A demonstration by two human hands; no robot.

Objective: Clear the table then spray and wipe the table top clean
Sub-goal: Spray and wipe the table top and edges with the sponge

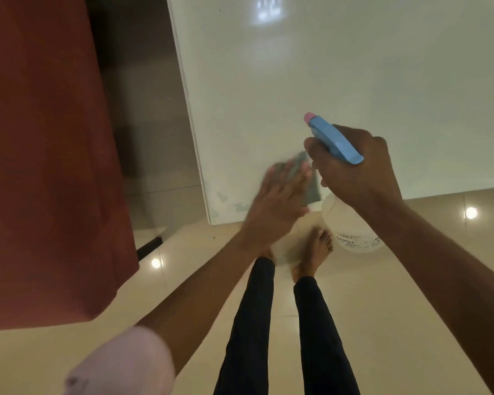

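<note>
A glossy white table top (340,67) fills the upper right of the head view. My left hand (277,201) lies flat, fingers spread, pressing a grey-green cloth (311,186) onto the table's near left corner; hand and cloth are motion-blurred. My right hand (357,166) grips a spray bottle (334,139) with a blue trigger head and pink nozzle, held just right of the cloth over the table's near edge. Its white body (351,226) hangs below my hand. Wet smears (228,202) show near the corner.
A red-brown upholstered piece of furniture (46,155) stands close on the left, with a narrow gap of tiled floor (154,138) between it and the table. My bare feet and dark-trousered legs (311,323) stand on shiny beige floor tiles at the table's near edge.
</note>
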